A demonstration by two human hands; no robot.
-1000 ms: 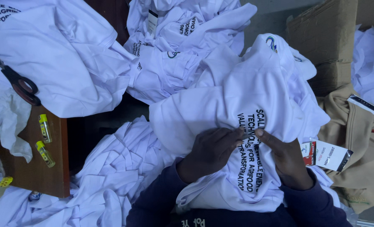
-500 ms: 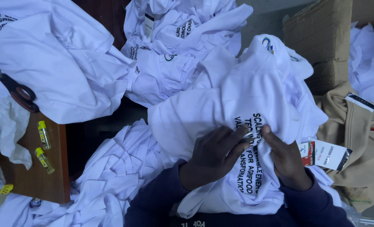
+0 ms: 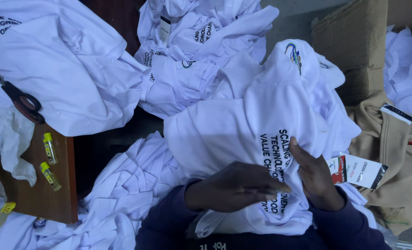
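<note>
Left hand: the left hand (image 3: 236,187) is laid flat across the lower front of the white shirt (image 3: 243,134), palm down, fingers together and stretched toward the right. Cloth is pressed under it; no closed grip is seen.
Right hand: the right hand (image 3: 313,176) is set against the shirt's right side, beside the black lettering. The thumb is seen on top of the cloth; the other fingers are hidden behind it, so a clamp on the fold cannot be confirmed.
Sleeves: dark blue sleeves are worn on both arms, seen at the lower edge of the view.
Shirt in hand: the white shirt is held bunched in front of the person, at centre right. Black printed lettering runs down its front, and a small coloured emblem (image 3: 294,53) is seen near its top.
Tag: a white and red card tag (image 3: 357,170) lies just beside the right hand, against the tan garment (image 3: 400,166).
Shirt piles: further white shirts are heaped at upper left (image 3: 67,69), upper centre (image 3: 192,51), lower left (image 3: 122,194) and far right (image 3: 409,78).
Scissors: dark-handled scissors (image 3: 18,99) rest on the upper left heap.
Desk: a brown wooden desk (image 3: 34,199) is seen at left, with two small yellow items (image 3: 49,162) on it.
Box: a cardboard box (image 3: 354,46) stands at upper right, behind the tan garment.
</note>
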